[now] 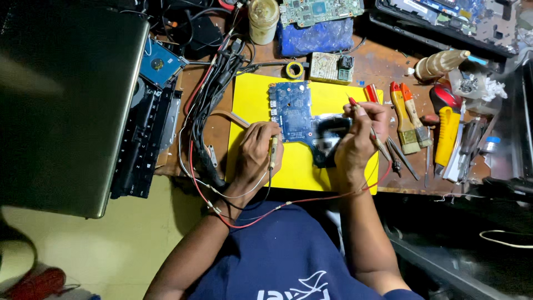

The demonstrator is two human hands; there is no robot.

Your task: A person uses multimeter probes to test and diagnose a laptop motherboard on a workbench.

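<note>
The left hand (pixel 256 150) is curled around a pale probe (pixel 273 151), its tip at the left edge of the one blue circuit board (pixel 292 111) lying on a yellow mat (pixel 251 97) on the desk (pixel 383 64). The right hand (pixel 361 136) pinches a red-tipped probe (pixel 352 101) over the board's right part. Two orange-handled brushes (pixel 406 116) lie just beside it.

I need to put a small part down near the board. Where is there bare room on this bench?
Free: the yellow rectangular mat, left of the blue circuit board, and its front strip between the left hand and right hand. Crowded: tangled black and red cables on the left, orange-handled brushes on the right.
</note>
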